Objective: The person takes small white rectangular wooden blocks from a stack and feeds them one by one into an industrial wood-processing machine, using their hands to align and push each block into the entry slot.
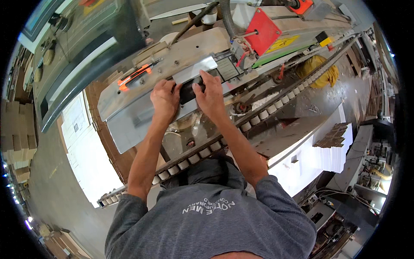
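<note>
My left hand (165, 100) is at the machine's metal edge, its fingers curled and thumb pressed toward them; what they hold is hidden. Just right of it, my right hand (210, 96) bends its fingers over the same spot, with thumb and forefinger against a dark part (188, 92) between the hands. I cannot make out what it grips. A small, flat white strip (195, 71) lies on the far side of the fingers, close to both hands. Beneath and to the left extends a grey metal plate (129, 125) of the machine.
An orange clamp-like piece (134, 77) lies on the machine bed (189, 47). A red plate (263, 32) rises at the right. A rail of white rollers (264, 115) crosses before me. White panels are stacked left (88, 151) and right (302, 168). A yellow bag (319, 72) sits beyond the rail.
</note>
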A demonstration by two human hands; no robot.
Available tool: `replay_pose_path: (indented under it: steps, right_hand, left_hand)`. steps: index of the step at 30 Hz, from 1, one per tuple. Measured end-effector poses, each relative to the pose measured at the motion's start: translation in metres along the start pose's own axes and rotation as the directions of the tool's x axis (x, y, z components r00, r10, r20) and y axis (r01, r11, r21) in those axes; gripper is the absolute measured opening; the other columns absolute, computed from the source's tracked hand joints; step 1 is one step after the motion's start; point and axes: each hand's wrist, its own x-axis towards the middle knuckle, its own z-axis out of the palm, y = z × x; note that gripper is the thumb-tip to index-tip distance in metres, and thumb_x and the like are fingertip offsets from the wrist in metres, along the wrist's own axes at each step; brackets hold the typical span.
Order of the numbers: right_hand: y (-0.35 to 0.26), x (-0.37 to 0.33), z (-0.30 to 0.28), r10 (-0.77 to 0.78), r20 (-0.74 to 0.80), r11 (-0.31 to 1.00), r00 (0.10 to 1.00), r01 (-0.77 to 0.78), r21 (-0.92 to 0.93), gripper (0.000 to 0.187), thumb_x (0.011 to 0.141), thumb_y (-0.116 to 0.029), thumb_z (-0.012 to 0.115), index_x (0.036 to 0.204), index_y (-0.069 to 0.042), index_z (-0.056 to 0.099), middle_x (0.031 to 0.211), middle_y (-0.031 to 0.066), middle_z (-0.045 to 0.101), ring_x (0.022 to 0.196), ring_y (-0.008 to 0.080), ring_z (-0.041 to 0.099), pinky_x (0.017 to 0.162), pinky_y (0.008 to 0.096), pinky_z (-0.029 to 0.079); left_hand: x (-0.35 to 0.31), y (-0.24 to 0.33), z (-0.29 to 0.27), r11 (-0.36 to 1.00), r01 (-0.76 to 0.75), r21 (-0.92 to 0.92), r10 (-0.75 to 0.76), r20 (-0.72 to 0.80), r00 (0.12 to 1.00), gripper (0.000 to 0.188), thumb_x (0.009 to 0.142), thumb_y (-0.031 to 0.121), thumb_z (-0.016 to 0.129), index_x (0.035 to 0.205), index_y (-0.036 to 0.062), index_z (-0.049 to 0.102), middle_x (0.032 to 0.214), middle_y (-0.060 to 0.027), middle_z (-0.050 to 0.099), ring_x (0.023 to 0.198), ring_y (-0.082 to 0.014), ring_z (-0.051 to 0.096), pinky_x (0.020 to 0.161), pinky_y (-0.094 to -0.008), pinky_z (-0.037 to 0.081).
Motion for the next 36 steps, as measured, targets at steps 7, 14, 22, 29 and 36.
replay_pose_path:
  steps: [7,14,22,29,36]
  right_hand:
    - [0.041,0.021,-0.02,0.004,-0.076,1.0,0.997,-0.004,0.002,0.042,0.088,-0.011,0.066,0.127,0.003,0.056,0.119,0.0233,0.062,0.105,0.0433,0.055,0.093,0.0492,0.043]
    - [0.059,0.023,-0.058,0.117,0.17,0.993,0.979,-0.118,-0.004,0.044,0.089,-0.011,0.063,0.127,0.008,0.052,0.126,0.0291,0.058,0.117,0.0435,0.055,0.106,0.0525,0.037]
    - [0.016,-0.08,-0.198,0.38,0.048,0.924,0.924,-0.381,0.018,0.041,0.086,-0.004,0.07,0.126,-0.003,0.062,0.115,0.0159,0.065,0.101,0.0311,0.06,0.087,0.0419,0.048]
    - [0.093,-0.253,-0.389,0.679,-0.166,0.471,0.715,-0.598,-0.649,0.067,0.074,-0.011,0.082,0.134,0.0,0.055,0.135,0.0215,0.057,0.12,0.0385,0.052,0.104,0.0453,0.045]
    - [0.103,-0.338,-0.427,0.889,-0.154,0.189,0.432,-0.652,-0.734,0.066,0.074,-0.013,0.082,0.133,-0.002,0.057,0.132,0.0184,0.058,0.12,0.0353,0.049,0.103,0.0479,0.042]
  left_hand:
    - [0.025,0.029,0.045,0.997,-0.052,0.061,0.048,0.07,0.996,0.015,0.081,0.018,0.075,0.081,0.0051,0.068,0.08,-0.0138,0.065,0.074,-0.0358,0.064,0.067,-0.0444,0.051]
    - [0.052,0.064,0.097,0.989,-0.148,-0.021,0.149,0.101,0.984,0.024,0.082,0.025,0.073,0.073,0.0058,0.062,0.075,-0.0133,0.061,0.073,-0.0374,0.062,0.065,-0.0478,0.05]
    - [0.075,0.087,0.138,0.988,-0.116,-0.105,0.139,0.258,0.956,0.026,0.082,0.03,0.074,0.089,0.0047,0.07,0.089,-0.019,0.067,0.088,-0.0405,0.062,0.079,-0.0489,0.05]
    - [0.005,0.074,0.049,0.96,-0.12,-0.253,0.152,0.111,0.982,0.017,0.085,0.01,0.076,0.099,0.0013,0.075,0.084,-0.0112,0.072,0.07,-0.0178,0.066,0.063,-0.0316,0.053]
    - [-0.043,0.071,0.05,0.944,0.012,-0.331,0.062,0.212,0.975,0.015,0.091,0.008,0.071,0.102,-0.001,0.074,0.09,-0.0101,0.072,0.076,-0.0152,0.065,0.069,-0.0288,0.053]
